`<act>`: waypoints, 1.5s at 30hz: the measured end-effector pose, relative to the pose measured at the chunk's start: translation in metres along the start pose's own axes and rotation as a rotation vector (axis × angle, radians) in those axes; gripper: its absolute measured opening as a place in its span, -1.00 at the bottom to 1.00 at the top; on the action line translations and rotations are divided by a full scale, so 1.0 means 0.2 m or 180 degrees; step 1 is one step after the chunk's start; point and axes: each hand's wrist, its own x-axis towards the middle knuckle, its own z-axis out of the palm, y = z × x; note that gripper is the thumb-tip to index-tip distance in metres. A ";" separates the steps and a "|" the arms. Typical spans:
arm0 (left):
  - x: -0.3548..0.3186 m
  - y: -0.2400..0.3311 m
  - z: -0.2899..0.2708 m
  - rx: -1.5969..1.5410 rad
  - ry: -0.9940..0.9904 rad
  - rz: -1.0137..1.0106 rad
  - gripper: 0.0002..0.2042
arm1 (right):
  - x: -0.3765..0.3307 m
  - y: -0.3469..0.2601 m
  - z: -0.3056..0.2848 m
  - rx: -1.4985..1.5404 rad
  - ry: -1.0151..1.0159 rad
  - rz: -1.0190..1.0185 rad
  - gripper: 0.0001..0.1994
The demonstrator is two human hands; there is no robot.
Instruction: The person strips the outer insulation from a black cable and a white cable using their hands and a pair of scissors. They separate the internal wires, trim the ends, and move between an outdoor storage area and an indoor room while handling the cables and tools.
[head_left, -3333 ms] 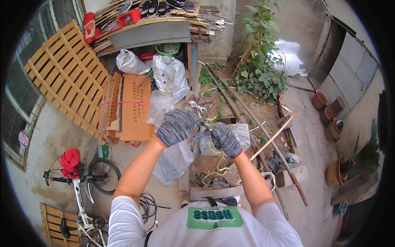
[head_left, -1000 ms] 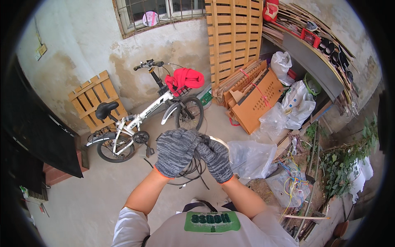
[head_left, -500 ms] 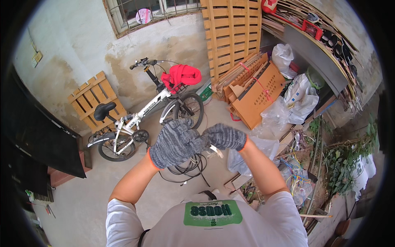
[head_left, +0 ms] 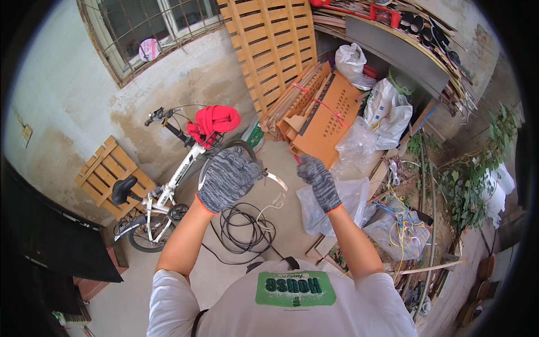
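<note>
Head view: I'd steady my left hand [head_left: 229, 180], clamped on pale cable [head_left: 277, 180] pointing four o'clock; right hand [head_left: 319, 182] grips a red thing [head_left: 297, 159].

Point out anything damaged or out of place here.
The wall behind the bicycle looks damaged, with brown patches breaking its pale surface. Below the left hand, black cable lies in loose, untidy loops on the floor.

Before me, a person's left hand [head_left: 229, 180], gray-gloved, is curled, with a pale strip [head_left: 277, 180] sticking out toward the right hand [head_left: 319, 181], gloved alike and held apart. Below, black cable [head_left: 224, 231] lies coiled on the gray floor [head_left: 135, 289]. A white bicycle [head_left: 185, 167] stands leftward; tied brown cardboard [head_left: 323, 126] sits beside a slatted wooden pallet [head_left: 267, 33].
</note>
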 end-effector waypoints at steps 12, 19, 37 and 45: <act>-0.12 -0.11 0.18 -0.1869 0.1471 -0.0509 -0.62 | -0.17 -0.32 0.53 -0.0082 0.0333 -0.0287 -0.79; -0.19 0.04 0.29 -0.4250 0.0028 -0.0975 -0.73 | -0.27 -0.31 0.70 -0.1118 0.0810 -0.0502 -0.63; -0.22 0.11 0.01 -0.1021 -0.0397 0.0332 -0.91 | -0.48 -0.25 0.74 -0.2828 0.2061 -0.1156 -0.80; -0.20 0.17 -0.29 -0.2496 -0.0253 0.0310 -0.85 | -0.50 -0.05 0.38 -0.3771 0.2054 0.0219 -0.83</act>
